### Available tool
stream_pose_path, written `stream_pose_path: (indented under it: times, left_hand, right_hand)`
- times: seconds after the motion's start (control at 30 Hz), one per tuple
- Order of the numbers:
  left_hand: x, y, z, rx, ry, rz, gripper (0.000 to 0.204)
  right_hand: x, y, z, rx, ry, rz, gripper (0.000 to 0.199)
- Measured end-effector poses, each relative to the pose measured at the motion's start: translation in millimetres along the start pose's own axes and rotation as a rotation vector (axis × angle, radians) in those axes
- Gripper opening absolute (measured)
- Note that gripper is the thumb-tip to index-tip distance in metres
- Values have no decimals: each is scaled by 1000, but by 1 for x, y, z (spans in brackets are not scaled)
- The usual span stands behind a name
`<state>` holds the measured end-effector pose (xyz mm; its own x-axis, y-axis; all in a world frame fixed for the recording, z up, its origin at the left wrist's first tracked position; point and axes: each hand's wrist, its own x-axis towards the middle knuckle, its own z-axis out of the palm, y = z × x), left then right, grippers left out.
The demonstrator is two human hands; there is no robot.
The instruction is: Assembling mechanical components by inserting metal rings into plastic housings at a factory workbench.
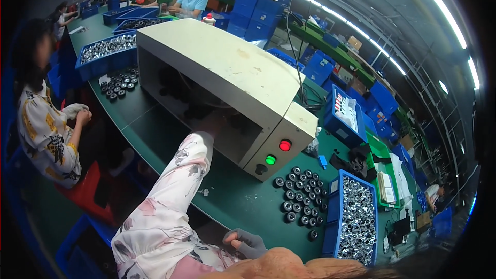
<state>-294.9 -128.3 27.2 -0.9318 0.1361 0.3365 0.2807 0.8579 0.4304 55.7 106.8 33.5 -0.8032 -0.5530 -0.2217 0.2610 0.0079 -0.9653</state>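
My left arm in a floral sleeve (178,186) reaches into the dark opening of a cream metal box machine (222,67). My left hand (211,124) is a dim blur inside it, so its grip is hidden. My right hand (248,243), in a grey glove, rests curled at the near edge of the green table (232,196) with nothing visible in it. A cluster of several round black-and-silver parts (302,196) lies to the right of that hand. Beside them stands a blue bin of silver parts (356,222). The machine's front carries a red button (284,145) and a green button (270,159).
A seated person in a patterned shirt (46,129) works at the left. Beyond the machine lie more round parts (121,80) and another blue bin of silver parts (106,51). More people sit at the far end. Blue crates (258,15) and a second bench line the right.
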Motion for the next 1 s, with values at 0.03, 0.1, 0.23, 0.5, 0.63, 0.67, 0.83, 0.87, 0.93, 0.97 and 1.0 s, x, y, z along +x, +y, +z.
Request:
stream_pose_path:
  times: [0.03, 0.1, 0.23, 0.5, 0.63, 0.67, 0.83, 0.87, 0.93, 0.97, 1.0]
  left_hand:
    - [2, 6, -4, 7, 12, 15, 48]
    - [6, 17, -12, 23, 35, 45, 48]
    - [15, 31, -23, 58, 80, 100, 47]
    - [31, 9, -10, 155, 173, 183, 46]
    - [48, -21, 24, 213, 278, 278, 40]
    - [47, -25, 28, 240, 350, 353, 36]
    - [67, -1, 40, 32, 215, 294, 36]
    - [75, 11, 41, -71, 192, 299, 36]
    - [76, -25, 42, -357, 181, 332, 38]
    - [75, -25, 42, -670, 142, 383, 39]
    - [65, -27, 44, -673, 136, 378, 39]
  right_hand:
    - [0, 0, 0, 23, 4, 9, 20]
    - [2, 0, 0, 28, 5, 2, 20]
    - [4, 5, 0, 20, -16, -39, 20]
    - [11, 9, 5, -1, -51, 32, 21]
    - [13, 9, 9, 41, -89, 26, 20]
    - [15, 8, 9, 44, -92, 29, 20]
    - [21, 8, 4, -44, -87, 14, 19]
    - [20, 6, 2, -47, -67, 12, 19]
    - [20, 3, 11, -78, -101, 58, 19]
    - [22, 5, 9, -74, -99, 65, 19]
    - [24, 8, 7, -30, -100, 52, 19]
